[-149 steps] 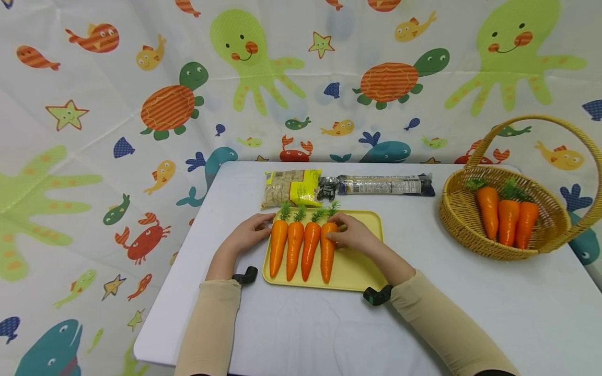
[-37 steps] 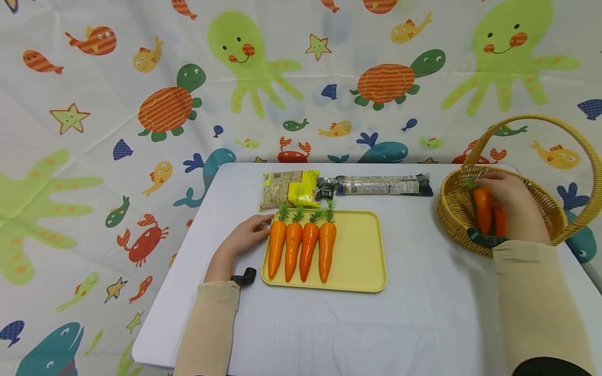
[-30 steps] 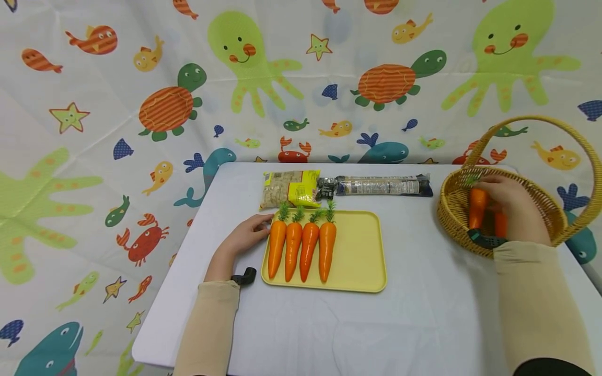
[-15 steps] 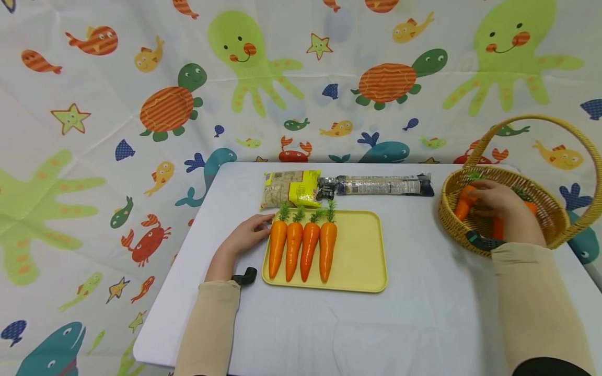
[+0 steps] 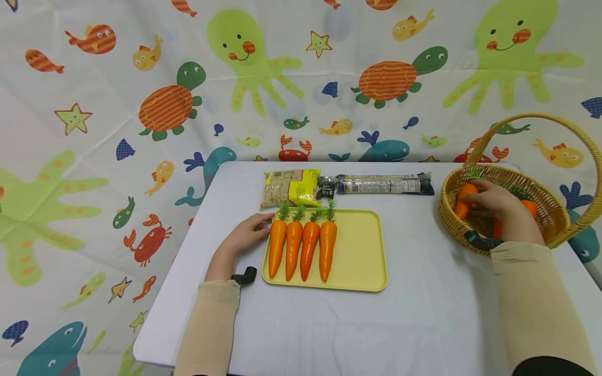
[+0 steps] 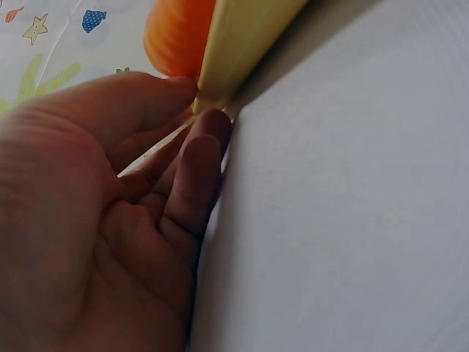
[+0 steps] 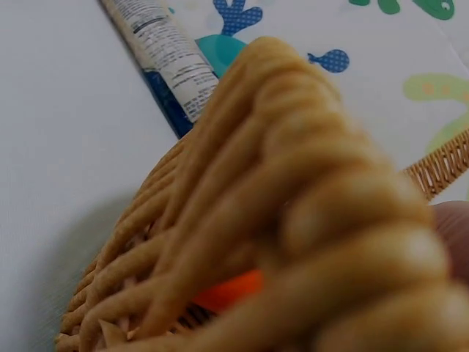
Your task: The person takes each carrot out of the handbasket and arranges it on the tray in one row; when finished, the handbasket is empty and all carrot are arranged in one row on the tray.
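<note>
My left hand (image 5: 244,235) pinches the left edge of a yellow tray (image 5: 362,250). In the left wrist view its thumb (image 6: 157,99) is at the rim beside an orange carrot, with fingertips (image 6: 199,161) below. Several carrots (image 5: 309,250) with green tops lie side by side on the tray's left half. My right hand (image 5: 505,203) is inside a wicker basket (image 5: 451,227), gripping a carrot (image 5: 463,201) against its left side. Two more carrots show partly around that hand. In the right wrist view, the basket's blurred weave (image 7: 293,183) hides most of the hand.
Behind the tray lie a yellow-and-clear food bag (image 5: 289,188) and a long dark-ended packet (image 5: 383,184). The basket's tall handle (image 5: 536,116) arches over its opening. A white-covered table (image 5: 400,334) meets a sea-animal print cloth (image 5: 338,125) at the back.
My right hand has gone from the rightmost carrot on the tray to the basket. There it has shifted a carrot leftward, to the basket's left side. My left hand stays at the tray edge.
</note>
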